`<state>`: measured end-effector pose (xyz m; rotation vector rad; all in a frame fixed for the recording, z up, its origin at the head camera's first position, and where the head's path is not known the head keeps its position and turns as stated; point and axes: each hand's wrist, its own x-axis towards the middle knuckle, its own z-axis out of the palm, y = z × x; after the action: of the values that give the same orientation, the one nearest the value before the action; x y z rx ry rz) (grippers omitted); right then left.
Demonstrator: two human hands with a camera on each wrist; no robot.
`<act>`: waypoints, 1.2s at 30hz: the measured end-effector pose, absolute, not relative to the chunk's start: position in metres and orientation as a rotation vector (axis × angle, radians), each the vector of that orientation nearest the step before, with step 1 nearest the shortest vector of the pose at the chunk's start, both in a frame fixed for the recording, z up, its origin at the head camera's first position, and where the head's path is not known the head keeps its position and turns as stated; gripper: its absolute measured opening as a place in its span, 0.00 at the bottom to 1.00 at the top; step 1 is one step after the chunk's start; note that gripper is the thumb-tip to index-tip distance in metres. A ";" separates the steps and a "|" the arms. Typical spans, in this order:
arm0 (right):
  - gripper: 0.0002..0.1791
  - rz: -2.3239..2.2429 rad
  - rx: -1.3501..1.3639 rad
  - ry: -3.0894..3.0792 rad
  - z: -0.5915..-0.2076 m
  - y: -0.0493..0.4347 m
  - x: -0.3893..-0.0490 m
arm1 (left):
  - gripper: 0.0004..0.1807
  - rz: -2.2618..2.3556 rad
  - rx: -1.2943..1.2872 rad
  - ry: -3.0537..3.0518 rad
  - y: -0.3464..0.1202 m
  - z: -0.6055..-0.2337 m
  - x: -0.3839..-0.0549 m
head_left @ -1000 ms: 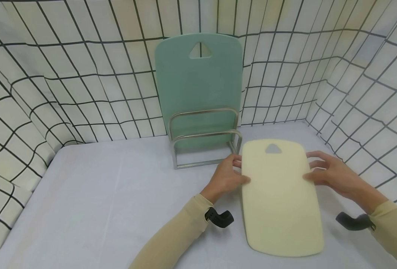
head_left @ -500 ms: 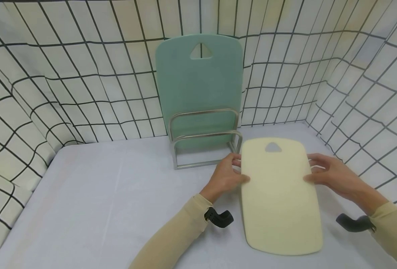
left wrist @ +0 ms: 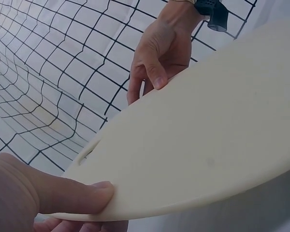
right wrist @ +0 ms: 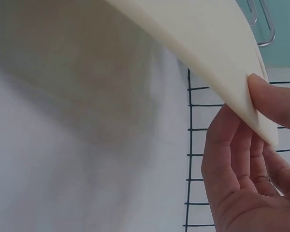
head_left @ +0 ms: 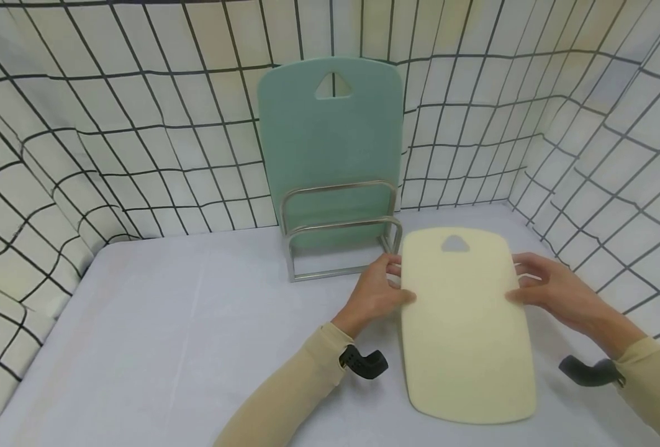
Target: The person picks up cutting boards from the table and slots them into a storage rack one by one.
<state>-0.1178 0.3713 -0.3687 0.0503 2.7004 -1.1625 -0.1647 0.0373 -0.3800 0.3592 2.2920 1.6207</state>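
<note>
A cream cutting board (head_left: 466, 335) with a hole near its far end is held at both long sides, tilted with its far end raised. My left hand (head_left: 375, 292) grips the left edge, thumb on the top face and fingers underneath. On the opposite edge my right hand (head_left: 553, 288) pinches the board the same way; in the right wrist view the fingers (right wrist: 239, 150) support it from below. Behind and to the left, a green cutting board (head_left: 332, 136) stands upright in a metal wire rack (head_left: 341, 223). The left fingertips come close to the rack's front right corner.
White cloth with a dark grid (head_left: 184, 143) rises behind the table and along both sides. The white tabletop (head_left: 140, 341) stretches left of the arms. A black strap mount (head_left: 366, 362) sits on the left wrist, another black mount (head_left: 589, 371) on the right.
The cream board has shifted very slightly away from the body over the last second, with both hands keeping their hold. The green board and the rack stay put.
</note>
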 end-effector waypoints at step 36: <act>0.60 -1.067 0.165 2.783 -0.335 0.368 -0.125 | 0.37 1.538 0.301 2.455 0.052 -0.345 -0.165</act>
<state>-0.1247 0.3685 -0.3352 0.1652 2.7826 -1.0673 -0.1645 0.0516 -0.3450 0.3012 2.4547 1.5379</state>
